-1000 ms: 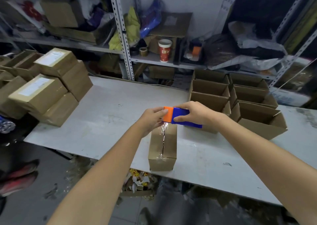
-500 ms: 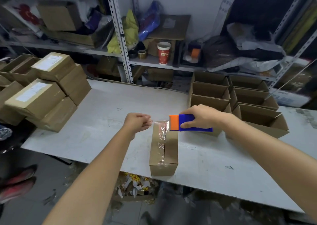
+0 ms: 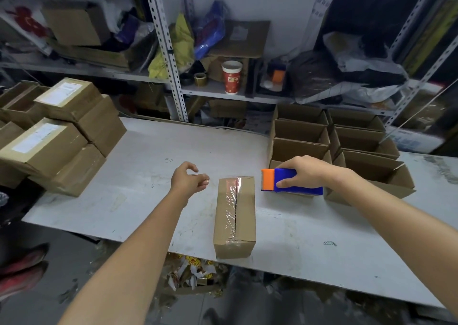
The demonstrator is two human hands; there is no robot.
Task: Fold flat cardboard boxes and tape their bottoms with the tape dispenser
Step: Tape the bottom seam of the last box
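White table [image 3: 148,175]: cardboard box [image 3: 244,225] lies near front edge, bottom up, clear tape [image 3: 231,200] along seam. Blue-orange tape dispenser [image 3: 292,183] now further right, apart from box; right hand [image 3: 309,173] grips it, fingers wrapped around. Empty left hand [image 3: 188,180] now away from box, on its left side, fingers loosely curled.

- My right hand [image 3: 312,173] covers the top of the tape dispenser [image 3: 306,191], so its roll is out of sight.
- My left forearm [image 3: 138,245] and right forearm [image 3: 396,223] run out of frame.
- Sealed boxes [image 3: 47,148] on my left: the label print is too blurred to read.
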